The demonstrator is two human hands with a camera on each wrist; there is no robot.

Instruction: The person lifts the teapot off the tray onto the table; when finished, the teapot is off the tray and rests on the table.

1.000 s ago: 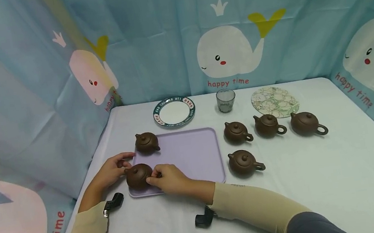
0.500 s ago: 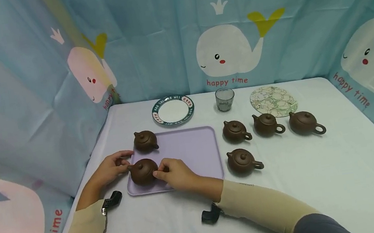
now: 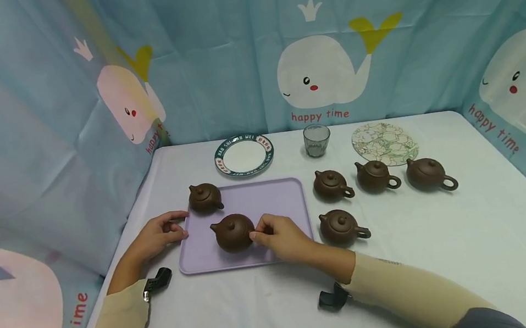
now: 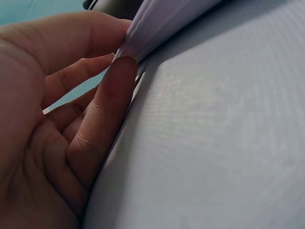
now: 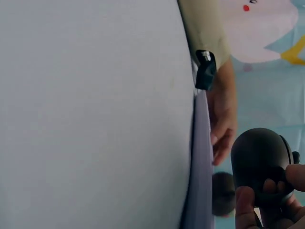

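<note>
Nearest, over the white cloth, two pale sleeves are reaching inward, a small black device sitting by the right wrist. Further in, the right hand is holding the held teapot in a narrow pinch at its handle side, probably because a small handle is giving place only for a thumb and few fingers. This teapot is seemingly hanging just above the lilac tray, about upright, its spout pointing left; being level is, I suppose, helping the lid to sit.

To the right of the tray, one loose teapot is standing on the cloth. The left hand is touching the tray's left edge, thumb and finger apart and not closing round it, perhaps for steadying. A corner teapot is resting at the tray's far left corner, likely using little of its surface.

Beyond, three teapots are making a row, handles facing right, convenient for the right hand. Farthest, a round mat, a plate and a glass are lying before the curtain, apparently out of the way.
</note>
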